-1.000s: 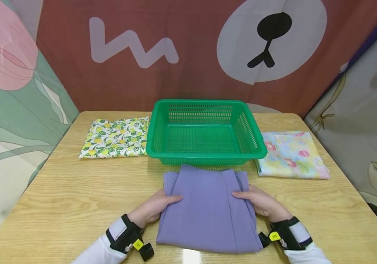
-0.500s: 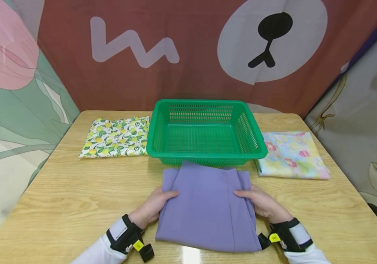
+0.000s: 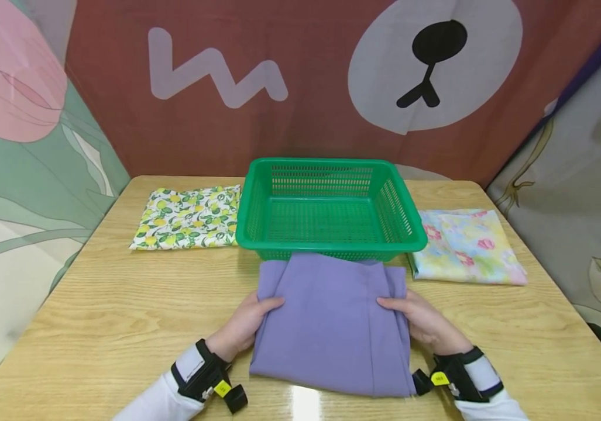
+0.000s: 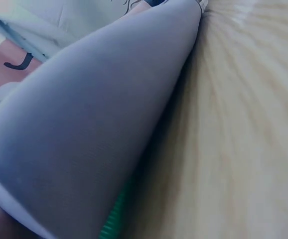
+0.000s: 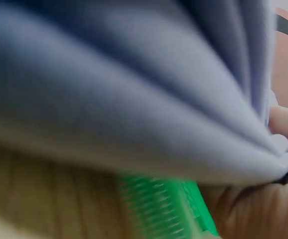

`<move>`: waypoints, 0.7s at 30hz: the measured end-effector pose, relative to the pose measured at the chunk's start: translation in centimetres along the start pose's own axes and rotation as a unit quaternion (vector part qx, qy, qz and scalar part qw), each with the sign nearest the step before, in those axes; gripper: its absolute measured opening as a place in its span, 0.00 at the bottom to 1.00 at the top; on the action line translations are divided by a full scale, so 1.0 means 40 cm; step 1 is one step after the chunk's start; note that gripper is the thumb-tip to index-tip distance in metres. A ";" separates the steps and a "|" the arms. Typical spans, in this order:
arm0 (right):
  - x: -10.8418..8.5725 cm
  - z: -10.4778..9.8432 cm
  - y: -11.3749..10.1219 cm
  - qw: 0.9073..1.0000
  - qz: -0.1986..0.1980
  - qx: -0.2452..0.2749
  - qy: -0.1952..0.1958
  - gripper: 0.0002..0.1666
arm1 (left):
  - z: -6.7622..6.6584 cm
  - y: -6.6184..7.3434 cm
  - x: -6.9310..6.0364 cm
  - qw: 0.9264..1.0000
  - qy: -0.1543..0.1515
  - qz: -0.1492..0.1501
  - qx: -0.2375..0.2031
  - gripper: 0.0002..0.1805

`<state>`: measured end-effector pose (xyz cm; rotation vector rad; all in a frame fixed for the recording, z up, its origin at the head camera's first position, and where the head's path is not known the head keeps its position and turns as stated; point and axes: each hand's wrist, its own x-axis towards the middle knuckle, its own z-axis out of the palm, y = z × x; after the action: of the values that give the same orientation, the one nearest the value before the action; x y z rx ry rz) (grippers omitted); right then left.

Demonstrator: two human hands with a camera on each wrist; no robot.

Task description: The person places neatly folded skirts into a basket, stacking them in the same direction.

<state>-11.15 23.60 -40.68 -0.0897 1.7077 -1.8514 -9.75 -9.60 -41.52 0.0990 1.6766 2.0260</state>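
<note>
- So the purple cloth [image 3: 326, 333] has crept a bit closer to the green basket [image 3: 332, 246] over the last second. Its far edge now overlaps the lower part of the basket's near wall in the head view, though I can't tell if they're actually touching.
- Both hands went along with it. Left hand [image 3: 243, 324] has the cloth's left side pinched, thumb lying on top, the other fingers tucked out of sight underneath. Not open at all, just closed down to the thickness of the cloth.
- Right hand [image 3: 429, 324] does the same on the other side, thumb over the top. The right wrist view shows it gripping the bunched layers at the edge, so that hold looks decent to me.
- Cloth is folded into a rough rectangle, in front of the basket and outside it. Wrist views show the surface [image 3: 147, 304] and a bit of green beneath it, so at least the sides are lifted.
- Basket hasn't budged and has no cloth in it. Lemon-print cloth [image 3: 189, 217] is still on its left, floral cloth [image 3: 466, 248] still on its right, both folded.
- My take: it's a small, level shift with the folds intact, so the job's moved along only slightly. The cloth still isn't over the rim.
</note>
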 end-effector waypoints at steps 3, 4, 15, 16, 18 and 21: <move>-0.003 0.001 -0.006 1.000 -0.009 0.001 -0.009 0.42 | 0.002 0.005 -0.003 1.000 0.000 0.007 -0.002 0.30; -0.004 0.001 -0.008 1.000 -0.012 0.000 -0.014 0.42 | 0.002 0.006 -0.005 1.000 0.001 0.010 0.000 0.30; -0.029 0.022 -0.043 0.999 -0.017 -0.035 -0.023 0.42 | 0.019 0.027 -0.030 0.999 0.020 0.009 0.030 0.30; -0.032 0.024 -0.048 0.999 -0.017 -0.041 -0.022 0.42 | 0.021 0.029 -0.032 0.999 0.020 0.008 0.030 0.30; -0.038 0.030 -0.057 0.999 -0.016 -0.046 -0.018 0.43 | 0.024 0.034 -0.038 0.999 0.020 0.007 0.029 0.31; -0.046 0.038 -0.071 0.998 -0.018 -0.048 -0.021 0.45 | 0.028 0.040 -0.050 0.999 0.016 0.007 0.027 0.32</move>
<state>-10.08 23.07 -37.18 -0.1974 1.7758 -1.7796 -8.15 -9.61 -39.23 0.0969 1.7543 2.0034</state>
